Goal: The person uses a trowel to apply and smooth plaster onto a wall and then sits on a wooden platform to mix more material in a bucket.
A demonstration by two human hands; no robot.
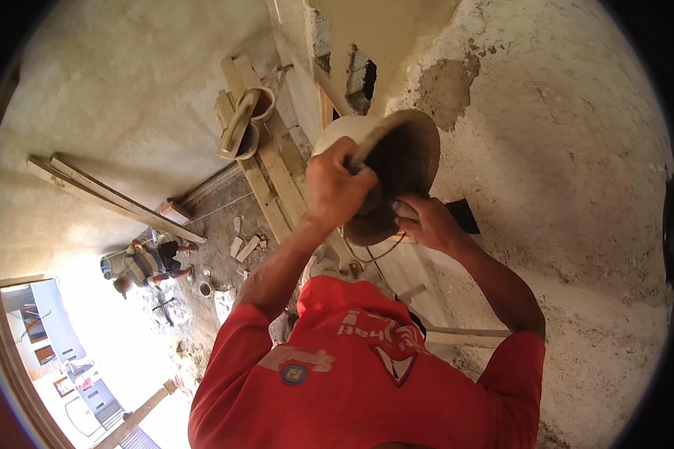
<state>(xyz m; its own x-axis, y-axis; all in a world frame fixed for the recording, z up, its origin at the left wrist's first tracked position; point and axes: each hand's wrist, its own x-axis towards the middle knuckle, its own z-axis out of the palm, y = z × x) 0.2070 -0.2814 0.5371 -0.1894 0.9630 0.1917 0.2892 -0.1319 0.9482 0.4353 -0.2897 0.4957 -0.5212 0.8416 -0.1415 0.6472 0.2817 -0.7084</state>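
Note:
A mud-stained bucket [414,142] is tilted in front of me, its dark mouth turned toward me and its pale outer wall showing on the left. My left hand [337,183] is closed over the left side of its rim. At the lower right of the mouth, my right hand [430,223] is closed on the rim, its thumb toward the inside; the fingers are partly hidden. The thin wire handle [386,253] hangs in a loop below. What the bucket contains is too dark to make out.
A rough, partly plastered wall [562,150] rises on the right. Left of the bucket, long planks [277,176] carry two small buckets [263,105] and a board [240,123]. Broken bricks [247,248] lie on the floor. Farther left, another person [148,262] bends beside a leaning beam [112,198].

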